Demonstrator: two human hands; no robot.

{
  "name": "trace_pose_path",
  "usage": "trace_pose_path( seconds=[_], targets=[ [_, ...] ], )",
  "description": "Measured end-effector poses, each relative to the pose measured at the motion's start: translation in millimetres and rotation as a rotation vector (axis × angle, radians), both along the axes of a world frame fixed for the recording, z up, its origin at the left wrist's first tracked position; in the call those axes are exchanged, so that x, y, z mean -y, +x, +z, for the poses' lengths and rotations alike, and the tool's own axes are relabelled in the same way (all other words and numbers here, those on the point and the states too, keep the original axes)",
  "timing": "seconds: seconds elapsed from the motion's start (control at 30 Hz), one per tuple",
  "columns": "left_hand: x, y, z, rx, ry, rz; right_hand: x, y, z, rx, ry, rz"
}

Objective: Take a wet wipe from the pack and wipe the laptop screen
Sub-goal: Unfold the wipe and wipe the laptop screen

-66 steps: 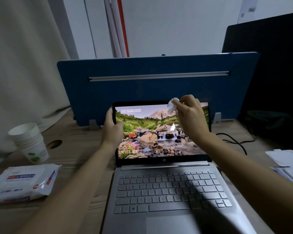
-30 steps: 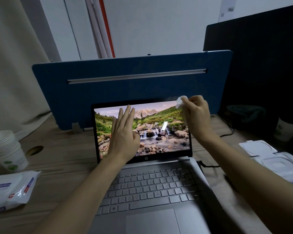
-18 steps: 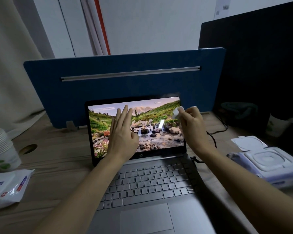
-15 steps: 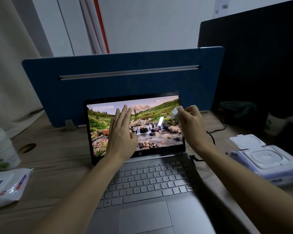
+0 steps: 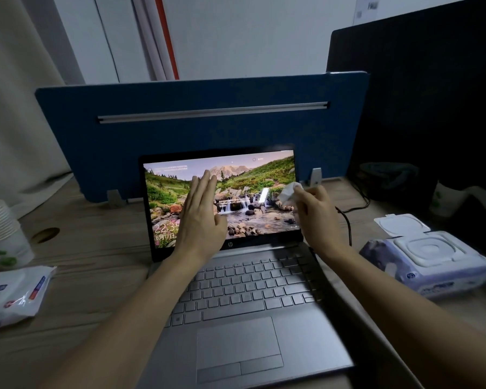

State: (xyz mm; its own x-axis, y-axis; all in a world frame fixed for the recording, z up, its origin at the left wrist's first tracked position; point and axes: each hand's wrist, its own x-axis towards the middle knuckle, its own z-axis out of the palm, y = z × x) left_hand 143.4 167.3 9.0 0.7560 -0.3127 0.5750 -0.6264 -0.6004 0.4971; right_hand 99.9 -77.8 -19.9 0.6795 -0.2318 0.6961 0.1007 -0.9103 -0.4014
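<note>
An open silver laptop point(image 5: 244, 299) sits in the middle of the wooden desk, its screen point(image 5: 250, 175) showing a mountain landscape. My right hand point(image 5: 317, 214) pinches a crumpled white wet wipe point(image 5: 288, 193) against the right edge of the screen. My left hand point(image 5: 201, 217) is held flat with straight fingers in front of the screen's left half. A wet wipe pack point(image 5: 429, 262) with its white lid flipped open lies to the right of the laptop.
A second flat wipe pack point(image 5: 11, 296) lies at the left, behind it a stack of paper cups point(image 5: 3, 234). A blue divider panel point(image 5: 202, 124) stands behind the laptop. A black cable point(image 5: 348, 220) runs off the laptop's right side. A dark screen point(image 5: 421, 94) fills the right.
My left hand let go of the screen's left edge and now lies flat before it. My right hand moved the wipe from the screen's top down its right side.
</note>
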Motion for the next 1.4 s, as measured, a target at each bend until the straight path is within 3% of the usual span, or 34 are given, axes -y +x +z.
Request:
trace_pose_path(
  seconds=[0.63, 0.9, 1.4],
  targets=[
    [-11, -36, -5, -0.039, -0.001, -0.027, 4, -31, -20, -0.254, 0.079, 0.045],
    [-22, -37, -2, -0.045, 0.013, -0.021, 4, -18, 0, -0.192, 0.099, 0.002],
    [-56, -29, -11, -0.017, 0.001, 0.037, -47, -28, -1, -0.448, -0.142, 0.132]
  ],
)
